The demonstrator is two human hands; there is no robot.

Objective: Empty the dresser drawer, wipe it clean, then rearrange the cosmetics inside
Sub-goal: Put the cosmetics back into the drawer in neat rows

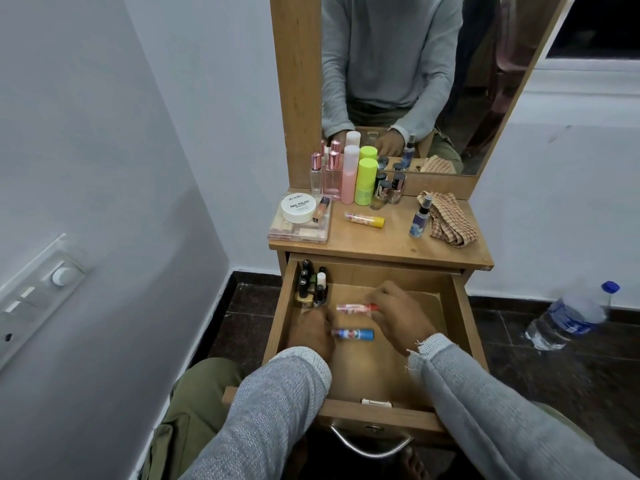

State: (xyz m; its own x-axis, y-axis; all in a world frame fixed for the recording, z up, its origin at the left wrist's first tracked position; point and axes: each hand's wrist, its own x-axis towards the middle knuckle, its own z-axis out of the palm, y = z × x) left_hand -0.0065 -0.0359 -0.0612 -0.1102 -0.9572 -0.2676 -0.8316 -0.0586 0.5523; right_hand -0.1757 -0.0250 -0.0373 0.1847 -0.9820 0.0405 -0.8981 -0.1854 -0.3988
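Rearranging is underway: nail polishes (311, 289) stand in the drawer's (460, 306) back-left corner, my left grip (313, 329) pinches the blue tube (355, 333), right grip (398, 313) the red tube (356, 308); more waits on the worktop (381, 244).

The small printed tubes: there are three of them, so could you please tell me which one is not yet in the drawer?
The yellow-capped tube, lying on the dresser top. The red-capped tube and blue tube lie inside the drawer.

Home bedroom: mirrored dresser (381, 244), cosmetics (349, 174).
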